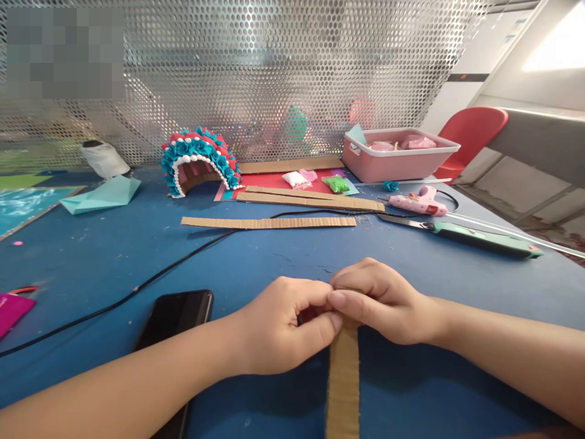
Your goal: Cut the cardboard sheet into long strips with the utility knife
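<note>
A long, narrow cardboard strip (343,384) runs from the near edge of the view up to my fingers. My left hand (292,323) is closed on the strip's far end, thumb and forefinger pinching its left edge. My right hand (381,299) is closed on the same end from the right, its thumb lying over the top. The two hands touch each other, and the fingers beneath are hidden. Beyond them another cardboard strip (269,223) lies flat on the blue table (256,259). A black phone (178,317) sits partly under my left forearm.
At the right lie a green utility knife (484,238) with its blade out and a pink glue gun (420,202). A black cord (183,262) crosses the table. Behind stand a blue-and-red arch with white beads (201,158) and a pink basket (393,161) against perforated metal.
</note>
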`<state>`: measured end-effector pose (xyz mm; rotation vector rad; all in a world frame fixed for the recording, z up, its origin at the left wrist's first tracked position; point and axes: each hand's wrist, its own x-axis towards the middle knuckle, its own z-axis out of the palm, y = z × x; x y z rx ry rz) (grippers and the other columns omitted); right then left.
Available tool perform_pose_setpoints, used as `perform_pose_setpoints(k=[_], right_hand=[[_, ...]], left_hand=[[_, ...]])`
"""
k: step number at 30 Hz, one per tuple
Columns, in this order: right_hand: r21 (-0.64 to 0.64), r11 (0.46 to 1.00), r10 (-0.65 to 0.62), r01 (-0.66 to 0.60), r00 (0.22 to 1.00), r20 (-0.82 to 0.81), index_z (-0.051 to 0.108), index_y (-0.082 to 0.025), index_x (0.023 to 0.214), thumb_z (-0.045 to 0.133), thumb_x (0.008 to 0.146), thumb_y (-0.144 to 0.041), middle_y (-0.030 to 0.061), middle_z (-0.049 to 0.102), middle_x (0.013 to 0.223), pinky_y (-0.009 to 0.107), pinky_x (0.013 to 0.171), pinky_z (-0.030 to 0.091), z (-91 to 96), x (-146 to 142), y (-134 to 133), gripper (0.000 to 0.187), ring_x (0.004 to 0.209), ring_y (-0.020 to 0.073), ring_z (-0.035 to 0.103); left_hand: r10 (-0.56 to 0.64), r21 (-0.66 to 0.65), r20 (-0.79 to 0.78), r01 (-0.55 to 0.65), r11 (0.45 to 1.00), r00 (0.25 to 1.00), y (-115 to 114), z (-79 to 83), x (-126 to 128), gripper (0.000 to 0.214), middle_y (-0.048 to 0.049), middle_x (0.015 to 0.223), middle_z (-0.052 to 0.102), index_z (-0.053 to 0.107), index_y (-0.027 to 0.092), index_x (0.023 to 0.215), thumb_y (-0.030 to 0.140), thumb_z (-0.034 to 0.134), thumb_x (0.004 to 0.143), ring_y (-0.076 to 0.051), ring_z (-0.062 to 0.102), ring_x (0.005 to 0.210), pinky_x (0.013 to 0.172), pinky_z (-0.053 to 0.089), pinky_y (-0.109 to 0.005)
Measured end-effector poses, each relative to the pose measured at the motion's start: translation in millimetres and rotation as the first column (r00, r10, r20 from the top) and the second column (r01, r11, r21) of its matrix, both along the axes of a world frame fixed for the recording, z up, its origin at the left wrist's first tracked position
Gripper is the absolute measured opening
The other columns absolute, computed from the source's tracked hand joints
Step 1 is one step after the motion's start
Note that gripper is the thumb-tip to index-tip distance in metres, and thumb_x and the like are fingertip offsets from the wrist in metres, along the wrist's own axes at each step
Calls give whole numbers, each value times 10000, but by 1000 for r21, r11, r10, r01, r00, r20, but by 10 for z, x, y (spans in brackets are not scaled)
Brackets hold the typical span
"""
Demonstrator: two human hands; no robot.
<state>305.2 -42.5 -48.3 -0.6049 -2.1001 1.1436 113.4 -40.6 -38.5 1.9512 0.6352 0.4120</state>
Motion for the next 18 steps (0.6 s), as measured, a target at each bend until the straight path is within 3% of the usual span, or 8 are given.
perform_pose_setpoints(k=[6,9,11,14,18], right_hand=[[189,980,-79,64,994,73,341,-194,563,406,926,-197,-42,351,518,211,468,296,37,-4,-16,369,476,63,321],[148,981,-135,122,987,83,364,-198,541,403,940,-262,-32,371,505,229,452,291,78,22,18,406,463,71,335],[83,971,-231,225,970,75,388,-201,515,415,941,-324,-23,390,491,246,442,289,96,67,67,444,454,79,345],[-23,886,-463,463,886,-17,436,-211,482,487,909,-401,-12,415,474,272,450,292,88,166,182,471,460,98,366],[-211,720,-692,661,662,-287,487,-227,489,637,821,-394,-26,409,470,281,465,300,84,308,371,401,468,110,374]], left_hand=[[31,-56,9,-31,998,999,10,4,-3,211,43,638,405,478,169,714,270,447,897,-89,356,588,530,322,-220],[59,-129,3,-58,990,998,8,26,5,246,48,619,372,464,173,704,320,455,901,-88,333,569,506,298,-223],[63,-177,-32,-68,982,997,4,46,8,282,51,608,372,464,175,692,369,476,895,-86,328,553,488,284,-221],[56,-196,-89,-72,978,994,2,80,3,272,35,638,454,553,164,776,410,503,882,-95,393,564,494,313,-220],[82,-219,-115,-105,970,990,-1,126,-15,275,-7,738,589,603,154,901,419,536,868,-114,492,620,530,376,-219]])
